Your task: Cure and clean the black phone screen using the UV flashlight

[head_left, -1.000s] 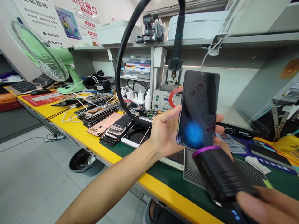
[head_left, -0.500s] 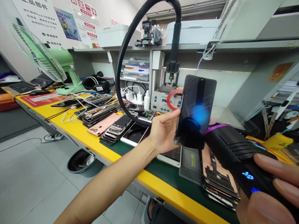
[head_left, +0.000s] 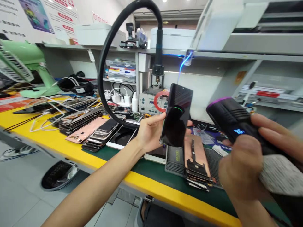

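Note:
My left hand (head_left: pixel 151 132) grips a black smartphone (head_left: pixel 177 116) by its sides, thumb on the left edge and fingertips showing on the right. It is held upright over the bench, its dark glossy face towards me with a small green reflection on it. At the right, my right hand (head_left: pixel 248 154) wraps round a black handheld UV lamp (head_left: pixel 229 116) with a purple ring at its head and lit blue digits. The lamp's head stands apart from the phone, to its right. Below the phone lies a stack of phone screens (head_left: pixel 197 164) with copper-coloured backs.
A black flexible hose (head_left: pixel 101 72) arches in front of the shelf. Stacked phone parts (head_left: pixel 78 118) and white cables lie left, near a green fan (head_left: pixel 35 66). Red tape (head_left: pixel 158 101) stands behind the phone. A waste bin (head_left: pixel 59 175) is on the floor.
The lamp has moved away from the phone to the right, and the blue glow on the phone's face is gone. A blue light now falls on the cable under the shelf. The view has shifted right.

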Demonstrator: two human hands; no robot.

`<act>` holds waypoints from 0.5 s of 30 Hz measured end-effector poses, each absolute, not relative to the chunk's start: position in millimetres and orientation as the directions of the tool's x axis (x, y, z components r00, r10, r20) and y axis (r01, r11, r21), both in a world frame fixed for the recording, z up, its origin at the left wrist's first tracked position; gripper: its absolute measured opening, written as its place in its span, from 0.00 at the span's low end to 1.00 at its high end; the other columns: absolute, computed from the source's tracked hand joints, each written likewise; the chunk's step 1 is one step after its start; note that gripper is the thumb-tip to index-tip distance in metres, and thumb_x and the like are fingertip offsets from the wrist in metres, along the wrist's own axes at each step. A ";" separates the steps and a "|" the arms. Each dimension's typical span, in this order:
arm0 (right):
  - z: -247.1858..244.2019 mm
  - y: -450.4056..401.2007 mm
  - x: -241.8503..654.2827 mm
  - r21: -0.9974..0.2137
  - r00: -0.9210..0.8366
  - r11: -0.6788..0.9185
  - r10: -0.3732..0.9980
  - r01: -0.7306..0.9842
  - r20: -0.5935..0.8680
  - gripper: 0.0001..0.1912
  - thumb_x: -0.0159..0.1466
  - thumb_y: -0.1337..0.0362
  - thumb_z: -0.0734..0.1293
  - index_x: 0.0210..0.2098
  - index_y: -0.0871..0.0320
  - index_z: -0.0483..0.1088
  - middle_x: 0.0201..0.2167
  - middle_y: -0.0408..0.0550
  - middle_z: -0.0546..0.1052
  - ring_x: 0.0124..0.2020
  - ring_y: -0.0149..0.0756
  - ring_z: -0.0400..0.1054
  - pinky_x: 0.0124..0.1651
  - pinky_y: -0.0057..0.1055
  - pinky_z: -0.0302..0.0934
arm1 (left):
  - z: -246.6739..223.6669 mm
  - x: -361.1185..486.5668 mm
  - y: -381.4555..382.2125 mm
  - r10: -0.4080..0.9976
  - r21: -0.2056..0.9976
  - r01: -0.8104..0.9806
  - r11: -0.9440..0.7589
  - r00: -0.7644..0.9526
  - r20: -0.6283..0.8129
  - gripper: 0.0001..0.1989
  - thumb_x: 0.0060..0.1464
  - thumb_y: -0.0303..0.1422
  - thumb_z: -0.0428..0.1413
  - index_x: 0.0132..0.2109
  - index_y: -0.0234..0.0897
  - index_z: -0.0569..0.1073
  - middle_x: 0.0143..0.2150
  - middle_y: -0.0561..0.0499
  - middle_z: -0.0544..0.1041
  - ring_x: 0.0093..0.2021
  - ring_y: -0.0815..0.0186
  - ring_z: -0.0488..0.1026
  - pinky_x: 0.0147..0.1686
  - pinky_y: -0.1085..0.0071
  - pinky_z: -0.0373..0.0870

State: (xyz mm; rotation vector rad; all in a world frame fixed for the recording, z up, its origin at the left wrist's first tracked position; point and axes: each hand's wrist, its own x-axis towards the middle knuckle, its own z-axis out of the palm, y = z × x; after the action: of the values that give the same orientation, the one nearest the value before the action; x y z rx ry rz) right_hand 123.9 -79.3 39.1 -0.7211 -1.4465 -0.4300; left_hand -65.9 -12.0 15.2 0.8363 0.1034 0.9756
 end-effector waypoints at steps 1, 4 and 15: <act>40.5 -72.3 124.3 -0.197 0.149 0.722 0.131 0.663 0.980 0.11 0.66 0.70 0.67 0.48 0.57 0.72 0.50 0.55 0.76 0.51 0.44 0.74 0.56 0.52 0.67 | 13.9 -65.4 -11.3 0.767 0.687 -0.673 0.275 0.584 0.265 0.25 0.60 0.42 0.50 0.57 0.30 0.73 0.55 0.35 0.77 0.54 0.46 0.76 0.58 0.49 0.66; 40.4 -44.2 133.3 -0.173 0.256 0.723 -0.006 0.669 0.967 0.11 0.63 0.67 0.70 0.45 0.61 0.71 0.47 0.56 0.77 0.48 0.46 0.74 0.53 0.53 0.69 | 12.1 -61.7 -9.5 0.791 0.781 -0.574 0.244 0.584 0.182 0.24 0.58 0.41 0.55 0.55 0.29 0.74 0.53 0.35 0.79 0.50 0.47 0.78 0.54 0.52 0.71; 30.0 3.6 165.4 -0.228 0.358 0.681 -0.055 0.696 0.932 0.07 0.66 0.63 0.67 0.43 0.58 0.70 0.44 0.53 0.77 0.48 0.41 0.74 0.56 0.46 0.69 | 59.0 -13.1 -16.6 0.932 0.670 0.704 -0.235 0.358 -0.049 0.35 0.47 0.57 0.60 0.53 0.34 0.72 0.34 0.40 0.80 0.30 0.53 0.78 0.30 0.62 0.72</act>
State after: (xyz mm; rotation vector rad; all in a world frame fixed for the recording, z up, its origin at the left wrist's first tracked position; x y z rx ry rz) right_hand 165.4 3.6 30.0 -0.6842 -1.1098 -0.5364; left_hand -13.1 -16.6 59.0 2.0188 1.4155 0.4875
